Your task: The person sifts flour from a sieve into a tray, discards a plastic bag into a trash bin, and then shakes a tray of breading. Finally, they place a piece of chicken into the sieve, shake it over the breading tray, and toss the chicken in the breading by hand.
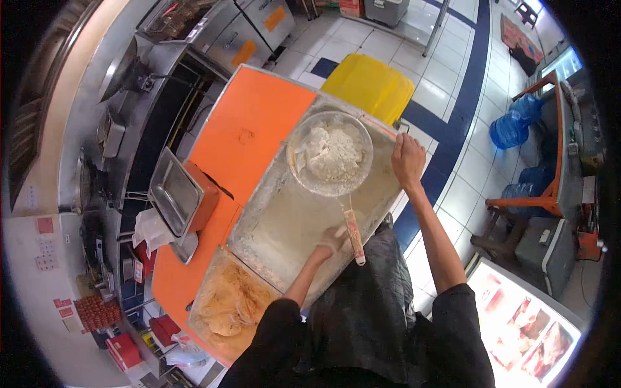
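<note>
A wide metal tray (pixel 264 187) with pale flour (pixel 291 223) over its bottom is set in the orange counter before me. Across its far part lies a round strainer (pixel 304 183) heaped with lumpy, flour-coated pieces (pixel 333 152), its handle pointing toward me. My left hand (pixel 331 240) is low in the tray, dusted with flour and beside the handle; its fingers look stretched out, though the tips are partly hidden. At the tray's right edge, my right hand (pixel 409 155) has its fingers curled over the rim.
An orange-brown mixture fills a smaller bin (pixel 217 265) at near left. On the orange counter (pixel 249 123) stand a steel pan (pixel 176 192) and a knife (pixel 218 185). A yellow bin (pixel 369 87) stands beyond. A lit display case (pixel 524 323) is at right, cooking equipment at left.
</note>
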`<state>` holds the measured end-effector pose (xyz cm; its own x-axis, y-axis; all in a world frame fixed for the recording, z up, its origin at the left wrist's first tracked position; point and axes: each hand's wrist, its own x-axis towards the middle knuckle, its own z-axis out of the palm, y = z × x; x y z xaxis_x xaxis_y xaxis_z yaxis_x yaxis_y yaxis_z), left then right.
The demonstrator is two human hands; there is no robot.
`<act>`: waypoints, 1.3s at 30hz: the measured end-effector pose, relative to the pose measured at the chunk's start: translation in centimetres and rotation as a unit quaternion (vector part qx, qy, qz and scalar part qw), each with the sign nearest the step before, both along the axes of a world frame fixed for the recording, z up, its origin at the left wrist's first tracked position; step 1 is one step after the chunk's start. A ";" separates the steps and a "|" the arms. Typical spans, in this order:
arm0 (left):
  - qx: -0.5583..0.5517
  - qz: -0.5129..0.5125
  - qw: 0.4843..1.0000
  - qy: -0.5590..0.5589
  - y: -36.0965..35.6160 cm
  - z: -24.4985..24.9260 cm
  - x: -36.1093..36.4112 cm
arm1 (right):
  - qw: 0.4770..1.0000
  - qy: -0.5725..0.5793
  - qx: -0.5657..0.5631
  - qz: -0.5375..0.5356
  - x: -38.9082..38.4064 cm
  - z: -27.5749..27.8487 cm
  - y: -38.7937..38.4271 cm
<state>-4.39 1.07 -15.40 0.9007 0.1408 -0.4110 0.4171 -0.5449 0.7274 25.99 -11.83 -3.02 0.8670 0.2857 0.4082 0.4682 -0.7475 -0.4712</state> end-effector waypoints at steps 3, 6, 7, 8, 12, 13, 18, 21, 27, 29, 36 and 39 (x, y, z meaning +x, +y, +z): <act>0.011 0.245 0.969 0.037 1.3 4.1 -2.5 | 1.000 0.009 -0.008 -0.004 0.0 -0.1 0.0; -0.174 0.346 0.920 0.066 3.7 15.6 2.0 | 1.000 -0.003 0.007 -0.002 0.1 -0.3 0.0; -0.151 0.357 0.921 0.036 3.6 18.4 4.3 | 1.000 -0.007 0.008 0.002 0.0 -0.3 0.0; -0.128 0.369 0.921 0.005 3.8 20.0 6.4 | 1.000 0.000 0.008 0.000 0.0 -0.2 0.0; 0.156 0.178 0.921 -0.308 6.2 17.9 10.5 | 1.000 0.003 0.010 -0.004 -0.3 0.3 0.0; 0.241 0.104 0.913 -0.312 6.3 19.5 11.4 | 0.999 0.042 0.001 0.006 0.0 0.1 -0.3; 0.437 0.084 0.809 -0.384 3.7 19.2 7.5 | 0.994 -0.021 0.104 0.002 -1.1 0.5 -2.3; 0.048 0.339 0.916 -0.207 1.0 9.0 1.7 | 0.989 -0.010 0.144 -0.030 -5.1 3.9 -4.8; -0.470 0.421 0.775 -0.038 -4.9 9.4 6.4 | 0.982 0.058 0.181 -0.017 -9.7 3.7 -7.4; -0.415 0.395 0.817 -0.062 -5.5 9.1 6.2 | 0.974 0.116 0.195 -0.029 -10.5 3.1 -9.0; -0.111 0.341 0.933 -0.034 -3.7 17.0 -0.6 | 0.968 0.132 0.145 -0.154 -12.9 -2.6 -20.8; -0.189 0.407 0.891 -0.076 -2.2 16.6 1.4 | 0.927 0.258 0.156 -0.225 -15.9 -8.4 -25.3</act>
<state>-3.01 -1.13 1.20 0.6131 0.6494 -0.4500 0.4439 0.1879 0.8761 10.11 -37.14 -11.44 0.9726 -0.2136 -0.0916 -0.2048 -0.6014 -0.7723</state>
